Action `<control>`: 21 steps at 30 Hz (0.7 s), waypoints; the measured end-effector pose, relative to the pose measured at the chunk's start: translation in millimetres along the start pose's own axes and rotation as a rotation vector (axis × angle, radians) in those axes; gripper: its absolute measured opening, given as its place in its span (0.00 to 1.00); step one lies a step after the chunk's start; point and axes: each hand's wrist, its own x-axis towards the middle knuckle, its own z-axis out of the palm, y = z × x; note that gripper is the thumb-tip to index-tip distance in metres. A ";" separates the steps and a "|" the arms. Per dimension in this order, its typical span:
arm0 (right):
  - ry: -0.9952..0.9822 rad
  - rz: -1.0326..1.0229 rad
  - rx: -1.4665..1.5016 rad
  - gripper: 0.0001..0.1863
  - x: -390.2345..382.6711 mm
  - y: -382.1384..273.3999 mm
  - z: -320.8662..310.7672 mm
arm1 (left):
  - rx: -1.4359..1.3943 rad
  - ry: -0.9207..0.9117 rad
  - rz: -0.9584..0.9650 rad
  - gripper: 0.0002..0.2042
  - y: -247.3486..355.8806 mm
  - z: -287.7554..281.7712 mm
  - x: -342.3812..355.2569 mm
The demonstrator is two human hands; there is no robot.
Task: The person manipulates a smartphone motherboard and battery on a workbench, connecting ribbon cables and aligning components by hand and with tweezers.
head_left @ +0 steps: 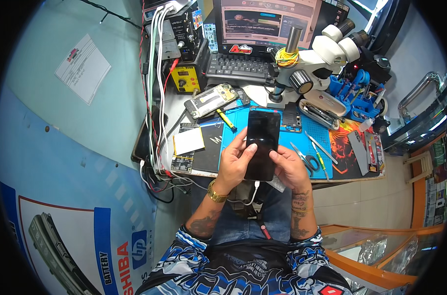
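Across the upper half of the view stretches a cluttered worktop, with a computer monitor lit at its back and a white stereo microscope standing to the right of a black keyboard. At its near side, the person's two hands grasp a black smartphone between them. The left hand is partly closed around the phone's left edge, its thumb laid flat over the glass; the right hand curls more loosely at the lower right edge, its thumb tip on the front and its other fingers partly hidden behind. The phone stands in portrait, held over the front edge of the worktop and the blue mat, its screen turned up toward the camera, dark and glossy with faint reflections. Both forearms come in from the lower edge in blue-patterned sleeves and angle inward to meet at the phone, with a gold-coloured watch on the left wrist. An opened phone lies beyond the left hand; scissors and a yellow-and-black utility knife rest nearby. A small white cable plug sits at the phone's bottom edge.
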 end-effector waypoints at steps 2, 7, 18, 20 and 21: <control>0.008 -0.002 -0.007 0.17 -0.6 0.3 1.2 | -0.008 0.001 0.002 0.26 0.0 0.4 -1.2; 0.096 -0.038 -0.027 0.15 -1.9 0.7 10.3 | 0.022 0.016 -0.007 0.27 -0.6 1.8 1.1; 0.382 -0.364 -1.051 0.12 -29.9 -15.7 88.5 | 0.341 0.150 0.127 0.17 34.0 17.4 -52.2; 0.345 -0.487 -1.278 0.13 -32.4 -9.8 101.1 | 0.125 0.096 0.050 0.19 39.5 23.2 -68.8; 0.341 -0.506 -1.333 0.15 -34.4 -5.1 107.4 | 0.047 0.078 0.050 0.20 39.5 22.2 -71.8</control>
